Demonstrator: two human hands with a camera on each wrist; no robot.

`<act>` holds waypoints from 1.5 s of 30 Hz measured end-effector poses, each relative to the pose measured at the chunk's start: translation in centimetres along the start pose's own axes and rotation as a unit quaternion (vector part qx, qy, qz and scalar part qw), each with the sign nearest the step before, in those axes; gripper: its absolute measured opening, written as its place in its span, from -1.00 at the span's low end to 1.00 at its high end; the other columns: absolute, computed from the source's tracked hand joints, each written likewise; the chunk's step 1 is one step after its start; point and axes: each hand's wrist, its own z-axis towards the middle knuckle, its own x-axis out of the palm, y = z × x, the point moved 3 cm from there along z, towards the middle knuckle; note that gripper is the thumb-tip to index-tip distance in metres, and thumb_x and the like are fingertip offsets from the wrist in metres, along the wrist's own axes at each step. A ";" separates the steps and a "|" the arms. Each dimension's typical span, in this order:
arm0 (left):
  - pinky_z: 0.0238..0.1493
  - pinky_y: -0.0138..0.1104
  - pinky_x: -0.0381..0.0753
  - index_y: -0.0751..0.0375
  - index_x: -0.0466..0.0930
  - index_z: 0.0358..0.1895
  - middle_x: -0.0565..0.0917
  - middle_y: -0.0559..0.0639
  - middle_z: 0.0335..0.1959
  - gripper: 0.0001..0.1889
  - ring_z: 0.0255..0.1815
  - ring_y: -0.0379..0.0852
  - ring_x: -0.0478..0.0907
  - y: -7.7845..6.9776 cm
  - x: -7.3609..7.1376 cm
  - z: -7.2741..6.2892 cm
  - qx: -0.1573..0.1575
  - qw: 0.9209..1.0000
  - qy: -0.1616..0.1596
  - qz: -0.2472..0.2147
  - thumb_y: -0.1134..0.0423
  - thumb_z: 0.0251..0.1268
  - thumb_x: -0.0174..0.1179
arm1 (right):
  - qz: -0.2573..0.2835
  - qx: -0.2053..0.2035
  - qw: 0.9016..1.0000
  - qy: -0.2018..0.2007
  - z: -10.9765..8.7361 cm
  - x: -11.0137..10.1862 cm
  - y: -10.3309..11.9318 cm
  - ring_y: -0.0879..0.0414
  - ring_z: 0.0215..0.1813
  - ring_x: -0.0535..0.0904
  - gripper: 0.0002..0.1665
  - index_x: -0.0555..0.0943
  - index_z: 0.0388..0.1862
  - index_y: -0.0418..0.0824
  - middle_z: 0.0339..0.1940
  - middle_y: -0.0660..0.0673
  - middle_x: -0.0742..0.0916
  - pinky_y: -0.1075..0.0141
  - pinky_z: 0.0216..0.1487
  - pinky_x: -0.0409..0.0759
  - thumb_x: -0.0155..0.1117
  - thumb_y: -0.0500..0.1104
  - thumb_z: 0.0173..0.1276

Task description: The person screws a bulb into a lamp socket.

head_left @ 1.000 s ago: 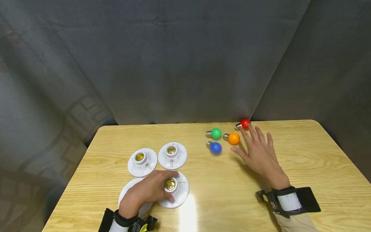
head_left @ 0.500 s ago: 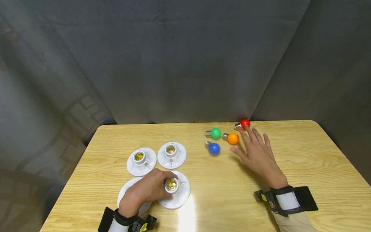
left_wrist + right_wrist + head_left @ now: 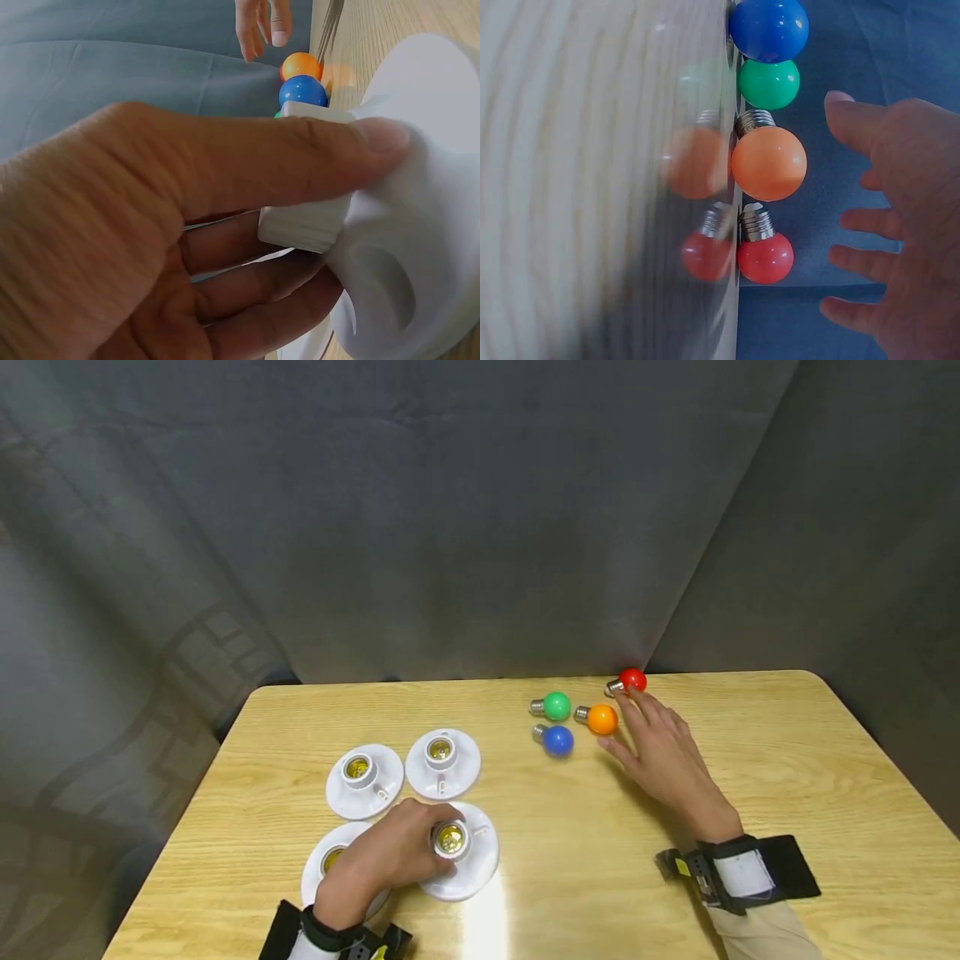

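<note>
My left hand [image 3: 401, 852] grips the raised collar of a white round lamp holder [image 3: 480, 860], its brass-coloured socket facing up. In the left wrist view the thumb lies along one side of the collar [image 3: 304, 225], with fingers curled on the other. My right hand [image 3: 663, 756] hovers above the table with fingers spread and nothing held. Closest to it are the orange bulb [image 3: 602, 719] and the red bulb [image 3: 633, 680]. A gap separates its fingers from the bulbs in the right wrist view. The green bulb [image 3: 557, 706] and blue bulb [image 3: 558, 741] lie just left of these.
Two more white lamp holders, one at the back left [image 3: 382, 760] and one at the back middle [image 3: 463, 768], stand on the wooden table [image 3: 570, 860]. Another lamp holder [image 3: 315, 868] is partly hidden behind my left wrist. A dark grey curtain [image 3: 480, 527] hangs behind the far edge.
My left hand has shifted the gripped lamp holder slightly right, uncovering part of the neighbouring holder's socket. The right hand's fingers have drawn a little closer together.
</note>
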 end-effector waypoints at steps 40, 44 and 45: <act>0.02 -0.25 0.61 0.08 0.64 -0.06 0.74 -0.02 -0.14 -0.52 -0.08 -0.12 0.64 -1.2 1.7 0.9 -0.002 0.998 -0.038 -0.056 0.25 -0.19 0.52 | 0.050 -0.004 0.998 0.041 1.6 1.0 0.1 -0.38 0.31 0.40 -0.21 0.29 0.39 -0.44 0.37 -0.44 0.43 -0.25 0.28 0.40 0.33 -0.09 0.31; 0.00 -0.29 0.61 0.07 0.64 -0.06 0.74 -0.04 -0.15 -0.53 -0.10 -0.16 0.64 -1.5 2.0 1.1 0.001 0.997 -0.042 -0.062 0.24 -0.16 0.52 | 0.061 0.006 0.997 0.051 1.5 1.0 0.1 -0.38 0.32 0.40 -0.22 0.30 0.38 -0.44 0.37 -0.44 0.44 -0.24 0.31 0.38 0.34 -0.12 0.30; 0.00 -0.30 0.61 0.08 0.64 -0.06 0.74 -0.04 -0.15 -0.53 -0.10 -0.16 0.64 -1.6 2.1 1.1 0.004 0.997 -0.044 -0.063 0.24 -0.16 0.52 | 0.062 0.007 0.997 0.052 1.5 1.0 0.1 -0.38 0.33 0.40 -0.22 0.30 0.38 -0.44 0.37 -0.43 0.44 -0.24 0.31 0.38 0.34 -0.12 0.30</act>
